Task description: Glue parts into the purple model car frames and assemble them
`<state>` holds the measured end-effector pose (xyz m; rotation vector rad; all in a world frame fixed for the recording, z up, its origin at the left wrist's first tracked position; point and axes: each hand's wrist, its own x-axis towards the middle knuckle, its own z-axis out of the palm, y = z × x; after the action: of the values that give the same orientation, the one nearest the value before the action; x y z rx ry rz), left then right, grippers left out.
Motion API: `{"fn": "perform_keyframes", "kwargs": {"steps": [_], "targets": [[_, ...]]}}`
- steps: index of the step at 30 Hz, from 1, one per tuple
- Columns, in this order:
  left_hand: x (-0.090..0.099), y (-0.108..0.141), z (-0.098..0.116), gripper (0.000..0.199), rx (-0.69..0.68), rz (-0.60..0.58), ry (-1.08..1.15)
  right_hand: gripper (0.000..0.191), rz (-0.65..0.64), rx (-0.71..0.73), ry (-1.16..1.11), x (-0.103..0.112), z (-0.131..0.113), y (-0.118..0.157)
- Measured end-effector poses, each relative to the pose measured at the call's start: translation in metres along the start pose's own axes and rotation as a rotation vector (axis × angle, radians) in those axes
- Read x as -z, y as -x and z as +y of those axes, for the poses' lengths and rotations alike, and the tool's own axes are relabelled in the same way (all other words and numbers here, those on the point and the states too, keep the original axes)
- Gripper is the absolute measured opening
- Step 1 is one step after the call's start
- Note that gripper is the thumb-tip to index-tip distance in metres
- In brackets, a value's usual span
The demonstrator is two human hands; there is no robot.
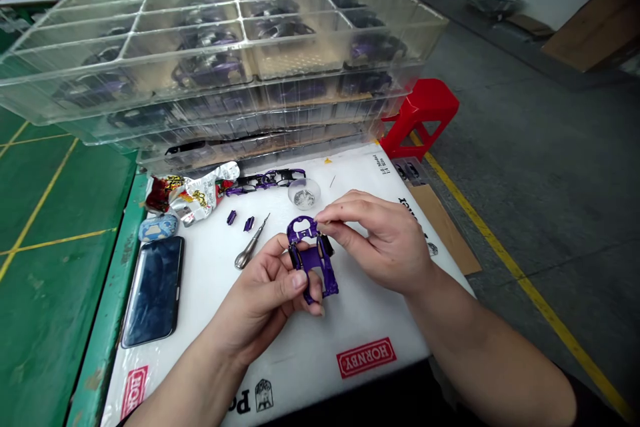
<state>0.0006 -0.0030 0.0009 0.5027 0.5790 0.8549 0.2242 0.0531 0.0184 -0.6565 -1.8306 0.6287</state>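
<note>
Holding a purple model car body (pixel 313 273) between them, the left hand (pixel 260 300) grips its lower part from below and the right hand (pixel 375 240) pinches its upper edge. Near them lie a small screwdriver (pixel 253 243) on the white board (pixel 300 353) and a clear round dish (pixel 304 193) with small metal parts (pixel 303 199). At upper left, stacked clear trays (pixel 215 33) hold dark purple car bodies (pixel 210 70) in their compartments.

1. Left hand (pixel 260 300) curled palm-up, thumb bent inward across it.
2. Right hand (pixel 375 240) held palm-down, fingertips (pixel 320 215) pinching.
3. Bare left forearm (pixel 190 380) and right forearm (pixel 480 340) angle in from below.
</note>
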Motion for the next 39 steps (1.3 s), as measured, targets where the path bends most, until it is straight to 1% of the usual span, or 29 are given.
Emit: {"fn": "perform_keyframes", "kwargs": {"steps": [7,15,23,39], "targets": [[0.0014,0.0001,-0.0006,0.046,0.029,-0.019,0.016,0.023,-0.001,-0.017,-0.022,-0.0005,-0.0005,0.0011],[0.0027,0.0014,-0.0007,0.046,0.02,0.002,0.007,0.025,-0.009,-0.037,-0.013,-0.0001,0.0002,0.0029],[0.0026,0.0014,-0.0025,0.04,0.007,-0.028,0.03,0.025,-0.006,-0.049,-0.019,-0.0004,-0.0017,0.0022],[-0.0001,-0.0009,-0.0015,0.041,0.007,-0.01,0.073,0.024,-0.01,-0.06,-0.045,-0.0011,0.0,0.0026]]}}
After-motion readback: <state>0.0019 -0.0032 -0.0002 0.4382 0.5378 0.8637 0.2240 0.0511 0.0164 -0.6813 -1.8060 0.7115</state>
